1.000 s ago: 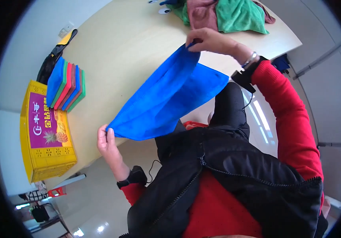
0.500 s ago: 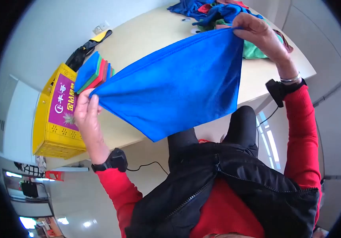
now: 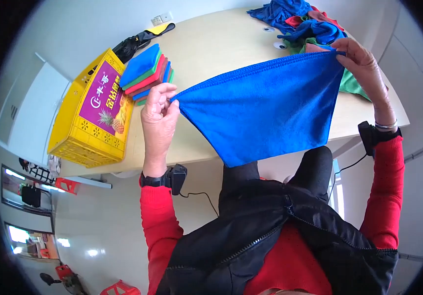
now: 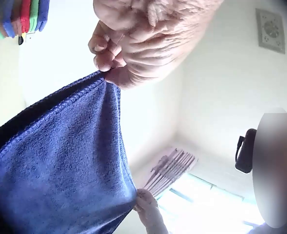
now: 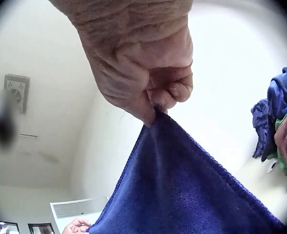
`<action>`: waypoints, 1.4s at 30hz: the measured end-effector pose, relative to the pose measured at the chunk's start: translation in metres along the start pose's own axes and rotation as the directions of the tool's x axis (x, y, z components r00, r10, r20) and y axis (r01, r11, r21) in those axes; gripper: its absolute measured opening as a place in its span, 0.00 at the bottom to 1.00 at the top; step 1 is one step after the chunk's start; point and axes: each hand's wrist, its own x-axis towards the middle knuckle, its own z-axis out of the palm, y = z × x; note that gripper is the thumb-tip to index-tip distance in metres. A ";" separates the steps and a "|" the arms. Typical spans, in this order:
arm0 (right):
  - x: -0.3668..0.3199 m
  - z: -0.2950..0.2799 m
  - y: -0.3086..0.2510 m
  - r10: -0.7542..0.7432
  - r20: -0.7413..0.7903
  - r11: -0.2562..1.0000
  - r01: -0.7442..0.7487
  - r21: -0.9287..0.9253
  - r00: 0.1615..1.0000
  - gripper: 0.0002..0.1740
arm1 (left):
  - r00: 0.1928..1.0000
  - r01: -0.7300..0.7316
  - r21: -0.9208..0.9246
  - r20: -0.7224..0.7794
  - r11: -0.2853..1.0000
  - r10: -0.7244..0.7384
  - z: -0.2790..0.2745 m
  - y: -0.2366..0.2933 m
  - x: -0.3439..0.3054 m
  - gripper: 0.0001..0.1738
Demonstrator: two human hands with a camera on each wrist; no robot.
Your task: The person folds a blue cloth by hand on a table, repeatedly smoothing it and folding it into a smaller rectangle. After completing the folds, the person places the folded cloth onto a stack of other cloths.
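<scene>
A blue cloth is stretched between both hands, its upper edge nearly straight and its lower part hanging over the table's front edge and the lap. My left hand pinches one upper corner between thumb and fingers; the left wrist view shows that hand close up on the cloth. The opposite corner is pinched by my right hand. In the right wrist view the thumb and curled fingers of that hand grip the cloth's tip.
Folded cloths in several colours are stacked beside a yellow box at the table's left. Loose blue, red and green cloths lie heaped at the back right. A black and yellow item rests behind the stack on the table.
The blue cloth has gone from slack and slanting to spread wide between the hands. The left hand has risen, and the head view has shifted, showing more of the heap.
</scene>
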 end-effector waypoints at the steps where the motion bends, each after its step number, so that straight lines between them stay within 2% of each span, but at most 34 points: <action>1: 0.000 0.001 0.000 0.001 0.001 1.000 -0.001 0.010 1.000 0.14 | 1.000 0.001 0.019 -0.008 1.000 -0.001 0.000 -0.002 -0.001 0.19; 11: -0.003 0.010 -0.016 -0.026 0.114 0.998 0.033 -0.059 0.993 0.12 | 0.997 0.047 0.096 -0.060 0.994 -0.042 -0.002 -0.014 0.000 0.19; 12: -0.001 0.005 -0.018 -0.032 0.137 0.991 0.050 -0.127 0.990 0.12 | 0.998 0.045 0.090 -0.051 0.995 -0.041 -0.007 -0.010 0.001 0.19; 14: 0.002 -0.005 -0.024 -0.042 0.178 0.961 0.089 -0.261 0.983 0.11 | 0.991 0.121 -0.134 -0.036 0.984 -0.127 -0.024 0.018 0.009 0.19; 15: 0.004 -0.003 -0.030 -0.036 0.171 0.961 0.082 -0.266 0.985 0.11 | 0.985 0.160 -0.242 -0.022 0.957 -0.171 -0.027 0.026 0.014 0.18; 19: 0.011 0.007 -0.049 0.011 0.148 0.925 0.046 -0.377 0.989 0.09 | 0.984 0.158 -0.164 0.104 0.974 -0.142 -0.011 0.033 0.038 0.19; 20: 0.017 0.001 -0.043 -0.009 0.138 0.955 0.049 -0.291 0.990 0.09 | 0.986 0.141 -0.170 0.111 0.975 -0.123 -0.013 0.033 0.047 0.19; 22: 0.028 -0.006 -0.027 -0.041 0.130 0.993 0.055 -0.107 0.991 0.09 | 0.995 0.101 -0.155 0.008 0.983 -0.101 -0.034 0.024 0.064 0.19; 23: 0.031 -0.007 -0.019 -0.037 0.128 0.993 0.051 -0.109 0.991 0.09 | 0.994 0.092 -0.142 -0.047 0.986 -0.100 -0.038 0.023 0.065 0.19; 27: 0.045 -0.008 -0.005 -0.077 0.028 0.992 0.079 -0.101 0.997 0.08 | 0.998 0.051 -0.121 -0.040 0.991 -0.056 -0.039 0.030 0.077 0.19; 30: 0.046 -0.007 -0.011 0.052 0.057 0.998 -0.050 -0.035 0.997 0.08 | 0.998 0.038 -0.113 -0.054 0.993 -0.045 -0.041 0.031 0.084 0.18; 34: 0.045 -0.016 -0.012 -0.064 0.026 0.996 0.066 -0.065 0.998 0.08 | 0.993 0.005 -0.045 -0.119 0.999 -0.010 -0.039 0.045 0.081 0.18; 39: 0.055 -0.020 -0.042 -0.047 -0.041 0.998 0.045 -0.050 0.998 0.06 | 0.986 -0.027 -0.031 -0.168 0.999 0.021 -0.044 0.051 0.094 0.19; 42: 0.078 -0.017 -0.038 -0.009 0.028 0.988 0.013 -0.152 1.000 0.10 | 0.995 0.050 0.041 -0.090 0.998 -0.047 -0.030 0.031 0.117 0.19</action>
